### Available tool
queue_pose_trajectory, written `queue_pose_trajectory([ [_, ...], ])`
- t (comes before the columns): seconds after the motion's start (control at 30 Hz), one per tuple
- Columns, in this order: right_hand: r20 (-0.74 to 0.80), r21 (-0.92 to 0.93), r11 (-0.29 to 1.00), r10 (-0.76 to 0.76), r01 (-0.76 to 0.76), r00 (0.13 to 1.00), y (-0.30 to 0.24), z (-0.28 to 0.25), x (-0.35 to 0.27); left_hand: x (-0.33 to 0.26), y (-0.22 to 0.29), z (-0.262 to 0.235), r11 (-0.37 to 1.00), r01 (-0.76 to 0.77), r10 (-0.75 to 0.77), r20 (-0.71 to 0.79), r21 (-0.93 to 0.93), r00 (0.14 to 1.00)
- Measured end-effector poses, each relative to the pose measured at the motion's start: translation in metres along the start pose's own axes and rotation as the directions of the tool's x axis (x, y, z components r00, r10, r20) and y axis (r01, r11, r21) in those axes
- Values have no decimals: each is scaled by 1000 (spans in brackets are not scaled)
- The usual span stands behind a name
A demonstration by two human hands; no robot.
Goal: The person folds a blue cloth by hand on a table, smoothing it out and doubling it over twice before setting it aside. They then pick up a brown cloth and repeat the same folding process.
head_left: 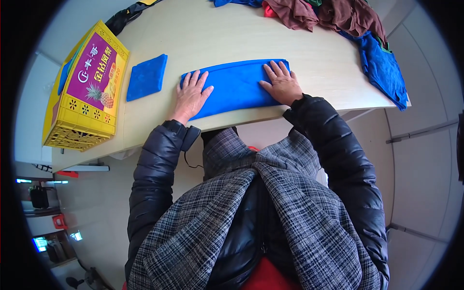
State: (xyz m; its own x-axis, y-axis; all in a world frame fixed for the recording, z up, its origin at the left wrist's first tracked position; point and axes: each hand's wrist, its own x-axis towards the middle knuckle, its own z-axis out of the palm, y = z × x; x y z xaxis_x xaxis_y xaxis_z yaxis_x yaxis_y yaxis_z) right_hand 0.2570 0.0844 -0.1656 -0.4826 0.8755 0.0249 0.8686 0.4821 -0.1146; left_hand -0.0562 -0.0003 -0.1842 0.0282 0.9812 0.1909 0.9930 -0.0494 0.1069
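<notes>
Taking our view as a clock dial, we see the folded blue cloth (pixel 237 87) at 12 o'clock, lying flat near the close edge of the pale table (pixel 193 34), its long sides running roughly L to R. Our L hand (pixel 192 95), approx 11 o'clock, rests palm-down on the cloth's L end, fingers spread, thumb out toward the middle, nothing gripped. Our R hand (pixel 282 86), approx 1 o'clock, is likewise flat on the R end, fingers fanned over the far corner, also released. At 10 o'clock, btwn cloth and crate, we've a smaller folded blue piece (pixel 147 78), apart from the L hand. The yellow plastic crate (pixel 104 116) w/ a purple pineapple panel (pixel 92 72) stands beyond it, btwn 9 & 10, w/ some fabric showing inside. Up at 1 o'clock we note a rumpled heap of brown garments (pixel 345 17), and at 2 a loose blue garment (pixel 384 72) reaching the table's edge. A black item, type unclear to us, sits approx 11 (pixel 126 18). We're in dark puffy sleeves (pixel 154 179) & a grey plaid garment (pixel 309 212), approx 5 to 7.
</notes>
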Motion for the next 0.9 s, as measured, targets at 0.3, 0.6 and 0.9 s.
queue_pose_trajectory([
  [0.3,-125,-83,993,-94,84,988,-2,0,-50,-37,31,-19,995,6,-7,3,99,1000],
  [0.6,-234,140,966,-182,219,955,-80,20,-34,-23,88,6,971,-223,211,-123,-90,970],
  [0.9,-225,10,997,-77,81,971,-12,13,-28,-30,53,-12,998,-29,30,-11,62,999],
])
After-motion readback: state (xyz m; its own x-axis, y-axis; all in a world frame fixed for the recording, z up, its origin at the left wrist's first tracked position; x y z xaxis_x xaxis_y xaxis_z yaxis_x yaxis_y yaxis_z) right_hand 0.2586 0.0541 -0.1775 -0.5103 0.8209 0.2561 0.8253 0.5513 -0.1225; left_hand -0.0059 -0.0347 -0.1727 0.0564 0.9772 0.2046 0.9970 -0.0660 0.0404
